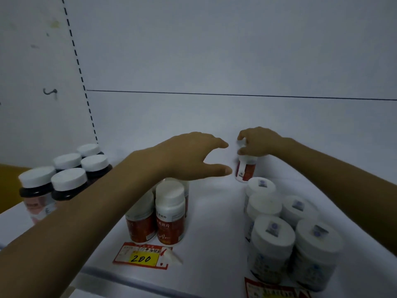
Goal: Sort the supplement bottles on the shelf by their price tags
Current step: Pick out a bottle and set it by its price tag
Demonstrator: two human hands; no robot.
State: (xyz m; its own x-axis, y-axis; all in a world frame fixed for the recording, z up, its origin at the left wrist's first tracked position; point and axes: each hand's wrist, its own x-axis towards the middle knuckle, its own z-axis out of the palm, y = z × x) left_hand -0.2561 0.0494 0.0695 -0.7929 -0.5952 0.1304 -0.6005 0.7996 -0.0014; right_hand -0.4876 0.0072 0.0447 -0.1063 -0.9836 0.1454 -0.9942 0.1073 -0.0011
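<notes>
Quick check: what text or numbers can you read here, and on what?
"200": handwritten on the yellow patch of the red price tag at the shelf front.
Front red-label bottle: printed characters, too blurred to read.
Second price tag, lower right: cut off, unreadable.
Cap stickers: too blurred.

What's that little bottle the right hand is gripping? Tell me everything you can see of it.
The small bottle is white, plastic by its look, with a red label too blurred to read. The right hand curls over its cap, hiding the top. It is roughly upright at the back of the shelf, behind the white-lidded jars; whether its base touches the shelf is unclear. The left hand is near but apart.
</notes>
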